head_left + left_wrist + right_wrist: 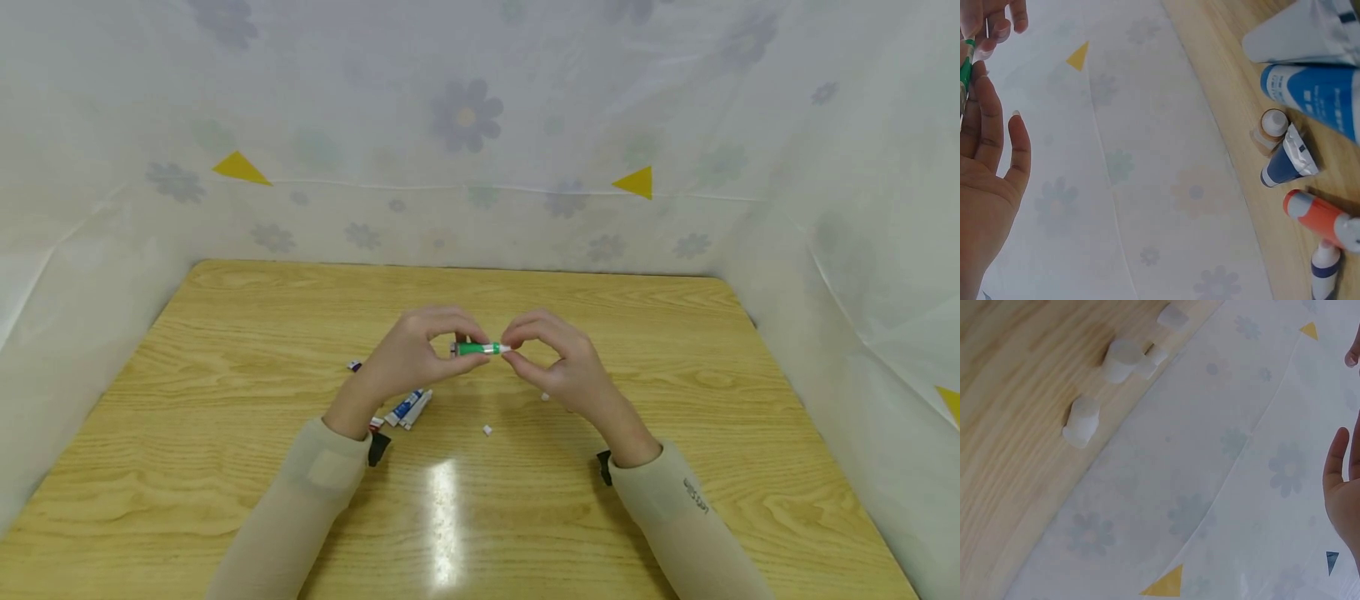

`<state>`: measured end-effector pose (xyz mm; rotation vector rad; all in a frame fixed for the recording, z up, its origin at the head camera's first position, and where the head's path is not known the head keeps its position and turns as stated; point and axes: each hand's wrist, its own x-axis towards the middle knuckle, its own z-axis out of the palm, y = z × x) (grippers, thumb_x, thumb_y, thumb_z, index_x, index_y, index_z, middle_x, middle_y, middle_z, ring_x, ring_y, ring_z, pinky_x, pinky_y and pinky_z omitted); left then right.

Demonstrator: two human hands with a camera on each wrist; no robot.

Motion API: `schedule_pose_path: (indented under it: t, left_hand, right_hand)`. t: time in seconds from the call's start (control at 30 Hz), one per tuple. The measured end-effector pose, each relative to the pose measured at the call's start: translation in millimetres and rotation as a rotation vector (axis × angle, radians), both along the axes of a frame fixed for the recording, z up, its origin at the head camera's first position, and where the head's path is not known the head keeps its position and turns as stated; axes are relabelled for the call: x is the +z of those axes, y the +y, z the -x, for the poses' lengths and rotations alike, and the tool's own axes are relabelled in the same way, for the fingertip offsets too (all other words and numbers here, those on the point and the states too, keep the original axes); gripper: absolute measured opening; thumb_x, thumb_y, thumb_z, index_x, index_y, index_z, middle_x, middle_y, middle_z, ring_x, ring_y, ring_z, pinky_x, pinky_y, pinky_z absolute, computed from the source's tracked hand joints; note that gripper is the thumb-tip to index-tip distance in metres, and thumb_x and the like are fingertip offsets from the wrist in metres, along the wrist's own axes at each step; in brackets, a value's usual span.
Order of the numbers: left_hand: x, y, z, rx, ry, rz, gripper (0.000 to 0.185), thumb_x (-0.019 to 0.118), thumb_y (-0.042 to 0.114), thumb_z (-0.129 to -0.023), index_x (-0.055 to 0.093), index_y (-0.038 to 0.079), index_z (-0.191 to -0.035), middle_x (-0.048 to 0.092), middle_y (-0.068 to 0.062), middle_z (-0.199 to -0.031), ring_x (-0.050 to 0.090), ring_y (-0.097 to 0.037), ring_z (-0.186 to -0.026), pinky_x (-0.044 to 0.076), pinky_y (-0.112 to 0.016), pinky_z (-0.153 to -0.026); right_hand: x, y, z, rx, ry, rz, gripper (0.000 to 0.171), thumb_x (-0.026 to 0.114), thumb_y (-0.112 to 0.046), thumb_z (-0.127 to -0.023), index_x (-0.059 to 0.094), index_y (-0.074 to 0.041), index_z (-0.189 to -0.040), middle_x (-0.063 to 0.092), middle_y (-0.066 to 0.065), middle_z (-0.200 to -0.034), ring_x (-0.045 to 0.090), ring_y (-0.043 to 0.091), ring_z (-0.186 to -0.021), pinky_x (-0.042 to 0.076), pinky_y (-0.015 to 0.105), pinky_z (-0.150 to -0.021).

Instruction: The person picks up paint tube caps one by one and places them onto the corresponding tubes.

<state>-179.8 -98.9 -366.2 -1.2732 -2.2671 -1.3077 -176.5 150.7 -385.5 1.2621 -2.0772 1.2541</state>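
Above the middle of the wooden table point(225, 350) both hands hold one small green tube point(477, 348) lying crosswise. My left hand point(420, 354) grips its body from the left. My right hand point(551, 358) pinches its white cap end point(504, 348) between thumb and fingertips. In the left wrist view the green tube point(966, 65) shows at the upper left edge between the fingers point(988, 122). The right wrist view shows only the edge of the right palm point(1342, 487).
Several small paint tubes point(408, 407) lie under my left wrist: blue point(1316, 94), orange-red point(1322, 220) and dark blue point(1285, 164) ones. Loose white caps point(487, 430) lie on the table, also white caps point(1119, 359). Flower-patterned sheeting point(465, 117) walls three sides.
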Motion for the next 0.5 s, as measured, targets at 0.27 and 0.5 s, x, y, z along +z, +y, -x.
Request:
schedule_pose_path:
  t: [0.27, 0.5]
  left_hand:
    - [0.3, 0.2, -0.1, 0.002, 0.002, -0.001, 0.015, 0.084, 0.012, -0.087, 0.078, 0.012, -0.101, 0.077, -0.002, -0.096, 0.060, -0.006, -0.077, 0.054, -0.026, -0.070]
    - [0.0, 0.7, -0.3, -0.006, 0.002, -0.009, 0.014, 0.083, 0.011, -0.088, 0.078, 0.012, -0.101, 0.077, -0.003, -0.096, 0.063, -0.014, -0.076, 0.056, -0.032, -0.068]
  right_hand:
    - [0.9, -0.8, -0.7, -0.014, -0.006, 0.000, 0.009, 0.073, -0.010, -0.096, 0.071, -0.005, -0.104, 0.070, 0.011, -0.105, 0.067, 0.019, -0.092, 0.057, 0.025, -0.088]
    - [0.6, -0.3, -1.7, -0.019, 0.003, -0.006, 0.010, 0.075, -0.004, -0.093, 0.072, -0.005, -0.103, 0.070, 0.011, -0.105, 0.068, 0.020, -0.093, 0.056, 0.024, -0.088]
